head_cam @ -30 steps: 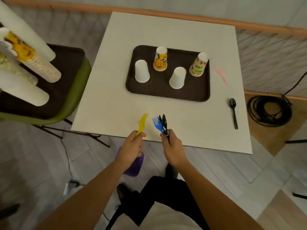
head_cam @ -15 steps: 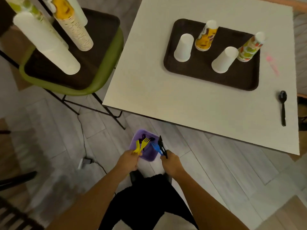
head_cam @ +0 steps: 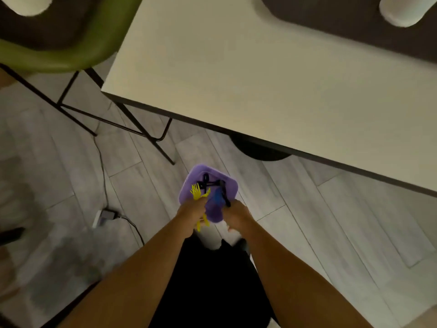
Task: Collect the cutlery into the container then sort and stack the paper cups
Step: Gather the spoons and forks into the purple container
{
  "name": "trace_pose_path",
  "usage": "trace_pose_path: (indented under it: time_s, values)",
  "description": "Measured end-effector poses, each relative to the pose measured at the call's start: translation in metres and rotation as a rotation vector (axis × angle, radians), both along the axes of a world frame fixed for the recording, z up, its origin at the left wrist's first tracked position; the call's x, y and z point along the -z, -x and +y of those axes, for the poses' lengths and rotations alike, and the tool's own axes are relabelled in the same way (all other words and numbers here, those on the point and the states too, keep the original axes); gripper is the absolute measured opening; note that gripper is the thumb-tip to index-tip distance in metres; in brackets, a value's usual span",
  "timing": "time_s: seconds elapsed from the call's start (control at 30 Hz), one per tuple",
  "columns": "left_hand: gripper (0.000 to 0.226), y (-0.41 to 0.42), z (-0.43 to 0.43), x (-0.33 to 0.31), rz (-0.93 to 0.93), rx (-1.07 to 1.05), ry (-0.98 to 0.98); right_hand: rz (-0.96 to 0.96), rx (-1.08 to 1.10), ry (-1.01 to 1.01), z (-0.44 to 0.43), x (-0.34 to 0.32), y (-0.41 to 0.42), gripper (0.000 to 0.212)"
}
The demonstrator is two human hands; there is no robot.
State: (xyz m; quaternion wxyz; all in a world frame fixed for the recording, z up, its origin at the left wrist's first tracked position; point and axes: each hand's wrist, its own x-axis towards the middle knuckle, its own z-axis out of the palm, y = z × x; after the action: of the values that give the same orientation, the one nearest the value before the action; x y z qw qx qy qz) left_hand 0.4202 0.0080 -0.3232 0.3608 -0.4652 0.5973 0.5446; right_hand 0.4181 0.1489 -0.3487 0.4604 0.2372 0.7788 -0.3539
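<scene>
A purple container (head_cam: 212, 183) stands on the floor in front of my feet, with black cutlery (head_cam: 208, 182) lying inside. My left hand (head_cam: 191, 213) grips yellow forks (head_cam: 198, 192) whose tines point over the container's left rim. My right hand (head_cam: 236, 215) grips a blue fork (head_cam: 215, 197) together with a black utensil (head_cam: 224, 197), both reaching over the container. At the top right, a white paper cup (head_cam: 402, 10) sits upside down on the brown tray (head_cam: 331, 22).
The white table (head_cam: 260, 79) fills the upper right, its front edge just beyond the container. A green chair (head_cam: 59, 50) on black legs stands at the upper left, holding a cup stack (head_cam: 28, 3). A cable and adapter (head_cam: 104, 215) lie on the floor to the left.
Both hands have dropped from the table edge down to the container on the floor, still holding the cutlery. The view has tilted downward and closer.
</scene>
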Motion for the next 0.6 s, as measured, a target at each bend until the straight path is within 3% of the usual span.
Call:
trace_pose_path:
  time_s: [0.13,0.23,0.37,0.5,0.6]
  values:
    - [0.034,0.015,0.0,-0.003,-0.003,0.098,-0.024,0.046,0.012,0.075,-0.003,0.015,0.006,0.072]
    - [0.056,0.013,-0.005,-0.005,0.004,0.075,-0.036,0.058,-0.022,0.028,0.007,0.012,0.001,0.065]
    - [0.036,0.004,-0.01,-0.024,0.114,0.013,-0.02,0.054,-0.041,-0.013,0.017,-0.017,-0.012,0.058]
    - [0.055,0.0,-0.016,-0.06,0.182,0.222,0.086,0.115,-0.069,-0.01,0.019,-0.063,-0.016,0.06]
    - [0.056,0.004,-0.022,-0.099,0.239,0.391,0.132,0.182,-0.078,-0.002,0.017,-0.104,-0.011,0.054]
